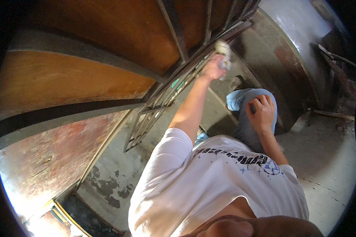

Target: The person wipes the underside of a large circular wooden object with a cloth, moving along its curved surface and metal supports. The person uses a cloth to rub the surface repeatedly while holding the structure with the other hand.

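My left hand [214,68] reaches forward, gripping a crumpled whitish cloth [223,49] that is blurred by motion. Close beside it runs the lower edge of a large framework of dark metal bars [178,44] backed by orange-brown panels [77,77]. On my bent right knee, in blue jeans [268,96], rests my right hand [262,114] with curled fingers. A small dark patch shows between its thumb and fingers; whether that is a held object or a shadow is unclear.
A narrow metal grille [148,118] stands below the framework. Worn reddish board [56,151] is at the left, above concrete floor [106,183] with dark stains. Dark, curved surfaces [273,59] rise ahead on the right, near metal pieces [335,56]. A shoe [235,84] shows below my knee.
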A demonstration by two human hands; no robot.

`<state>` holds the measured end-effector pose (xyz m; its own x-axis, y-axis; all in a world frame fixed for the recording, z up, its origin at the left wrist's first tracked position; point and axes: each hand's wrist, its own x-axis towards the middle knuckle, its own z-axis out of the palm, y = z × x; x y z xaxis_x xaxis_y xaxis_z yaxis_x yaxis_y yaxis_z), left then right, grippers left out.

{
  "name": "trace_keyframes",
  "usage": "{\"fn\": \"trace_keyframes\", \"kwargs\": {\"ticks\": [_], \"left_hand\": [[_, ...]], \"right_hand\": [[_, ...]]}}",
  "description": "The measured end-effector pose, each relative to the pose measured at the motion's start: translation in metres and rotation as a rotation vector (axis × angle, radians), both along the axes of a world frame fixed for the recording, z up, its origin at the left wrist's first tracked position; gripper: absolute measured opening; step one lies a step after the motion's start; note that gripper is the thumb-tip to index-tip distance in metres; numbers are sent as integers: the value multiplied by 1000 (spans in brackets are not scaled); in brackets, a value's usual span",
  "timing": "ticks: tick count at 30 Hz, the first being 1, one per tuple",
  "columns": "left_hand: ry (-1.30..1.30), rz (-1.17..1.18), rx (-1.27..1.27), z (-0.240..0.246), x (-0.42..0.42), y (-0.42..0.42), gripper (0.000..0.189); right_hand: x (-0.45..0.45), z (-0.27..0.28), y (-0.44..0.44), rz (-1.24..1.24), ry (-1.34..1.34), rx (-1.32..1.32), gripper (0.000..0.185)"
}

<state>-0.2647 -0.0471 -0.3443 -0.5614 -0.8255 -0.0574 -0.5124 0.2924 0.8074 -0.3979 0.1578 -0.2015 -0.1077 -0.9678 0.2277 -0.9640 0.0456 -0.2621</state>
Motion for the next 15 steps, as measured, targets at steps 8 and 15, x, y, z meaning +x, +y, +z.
{"fn": "trace_keyframes", "kwargs": {"ticks": [8, 15], "left_hand": [[-231, 162, -292, 28, 33, 49, 68], [-565, 556, -443, -3, 198, 121, 65]], "right_hand": [[7, 4, -12, 16, -28, -20, 9], [18, 0, -26, 80, 26, -50, 10]]}}
